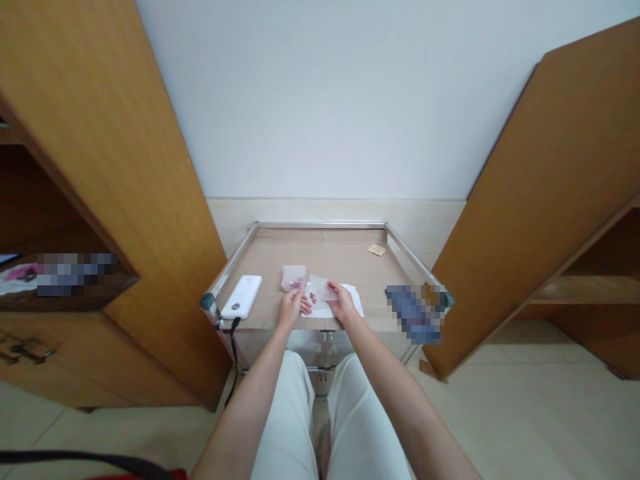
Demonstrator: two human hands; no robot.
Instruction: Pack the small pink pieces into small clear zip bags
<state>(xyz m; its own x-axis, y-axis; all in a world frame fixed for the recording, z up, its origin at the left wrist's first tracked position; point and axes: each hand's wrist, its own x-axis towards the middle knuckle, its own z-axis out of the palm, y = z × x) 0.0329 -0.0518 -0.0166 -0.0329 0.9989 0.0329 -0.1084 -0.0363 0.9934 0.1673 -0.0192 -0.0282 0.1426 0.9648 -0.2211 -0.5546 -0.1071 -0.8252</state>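
Note:
My left hand (291,309) reaches the lower edge of a small clear plastic bag (293,277) holding pink items. I cannot tell whether it grips the bag. Several small pink pieces (306,305) lie just right of that hand. My right hand (343,303) pinches a translucent plastic sheet (323,290) above a white paper (345,308). A white power bank (241,297) lies left of my hands, its black cable (234,353) hanging over the front edge of the cardboard-covered table top (320,257).
Metal rails (320,225) frame the table. A small tan card (377,250) lies at the back right, and a blurred object (414,315) sits at the right edge. Open wooden cabinet doors (545,200) stand on both sides, with a wall behind.

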